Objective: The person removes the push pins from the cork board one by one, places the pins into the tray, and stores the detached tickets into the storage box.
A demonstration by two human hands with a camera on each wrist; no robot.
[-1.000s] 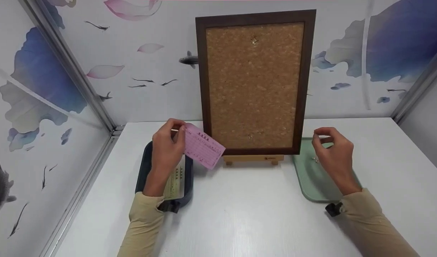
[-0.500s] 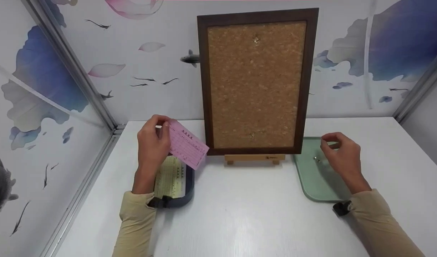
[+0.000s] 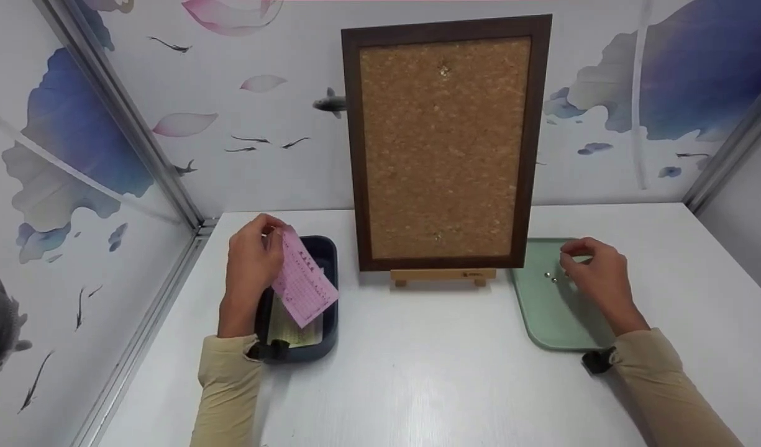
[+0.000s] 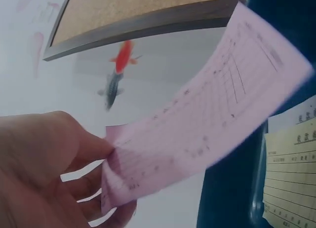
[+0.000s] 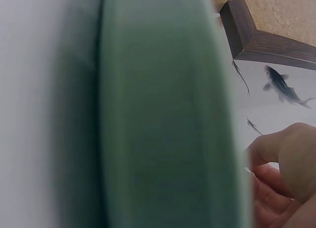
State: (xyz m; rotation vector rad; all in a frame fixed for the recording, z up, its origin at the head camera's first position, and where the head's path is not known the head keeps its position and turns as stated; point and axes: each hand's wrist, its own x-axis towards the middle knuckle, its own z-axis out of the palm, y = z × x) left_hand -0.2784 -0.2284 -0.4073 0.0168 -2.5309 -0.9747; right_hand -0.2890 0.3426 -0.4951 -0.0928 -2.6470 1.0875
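Note:
My left hand (image 3: 253,261) pinches a pink printed paper slip (image 3: 304,277) by one corner, between thumb and fingers. The slip hangs tilted above a dark blue box (image 3: 332,298), which holds yellow printed slips (image 4: 291,173). In the left wrist view the pink slip (image 4: 197,134) bends upward from the fingertips. My right hand (image 3: 597,273) is over a green tray (image 3: 542,329), thumb and index finger curled together. Small shiny pins (image 3: 551,277) lie on the tray beside its fingertips. I cannot tell whether the right fingertips hold a pin. The tray rim (image 5: 168,109) hides part of the right hand.
A cork board (image 3: 445,155) in a dark wooden frame stands upright on a small wooden easel (image 3: 442,274) between the box and tray. Shiny bits (image 3: 443,71) show near its top and bottom. A patterned wall stands behind the white table (image 3: 405,372).
My left hand has moved left and lower, bringing the pink slip from beside the board to over the blue box. My right hand has shifted slightly right and down over the tray.

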